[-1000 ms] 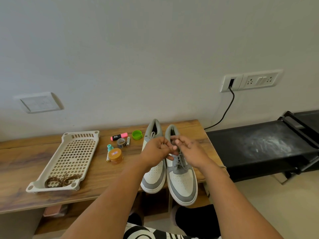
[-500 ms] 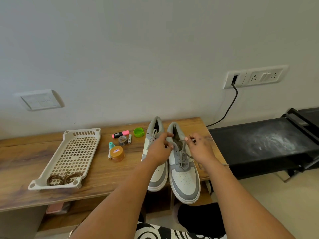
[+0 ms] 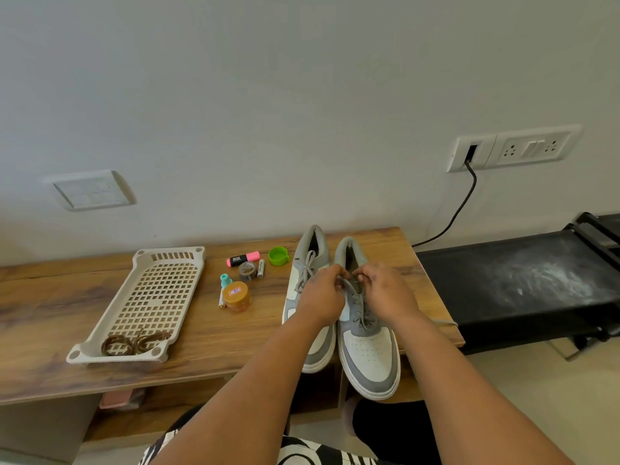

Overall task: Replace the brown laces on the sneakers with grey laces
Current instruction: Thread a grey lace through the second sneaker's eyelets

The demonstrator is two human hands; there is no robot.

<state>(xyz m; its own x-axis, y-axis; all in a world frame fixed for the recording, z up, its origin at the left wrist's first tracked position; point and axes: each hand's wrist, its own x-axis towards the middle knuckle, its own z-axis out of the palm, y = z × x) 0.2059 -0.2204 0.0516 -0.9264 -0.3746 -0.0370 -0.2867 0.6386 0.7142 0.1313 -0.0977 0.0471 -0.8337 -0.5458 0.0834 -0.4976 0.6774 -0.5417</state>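
Two grey and white sneakers stand side by side on the wooden table (image 3: pixel 208 333), toes towards me. The left sneaker (image 3: pixel 307 263) carries a grey lace tied at its top. Grey lace (image 3: pixel 362 313) also runs up the right sneaker (image 3: pixel 369 357). My left hand (image 3: pixel 323 298) and my right hand (image 3: pixel 385 293) meet over the right sneaker's upper eyelets, and each pinches an end of its grey lace. Coiled brown laces (image 3: pixel 134 342) lie in the near end of the beige perforated tray (image 3: pixel 157 297).
Between tray and sneakers lie a pink highlighter (image 3: pixel 243 259), a green cap (image 3: pixel 277 256), a tape roll (image 3: pixel 247 270), batteries, a teal-capped item (image 3: pixel 225 280) and an orange-lidded jar (image 3: pixel 237 296). A black treadmill (image 3: pixel 523 286) adjoins the table's right end, and a black cable (image 3: pixel 459 206) hangs from the wall socket.
Half a second ago my hands were apart, drawing the lace ends outward; now they have come together over the right sneaker's top eyelets.
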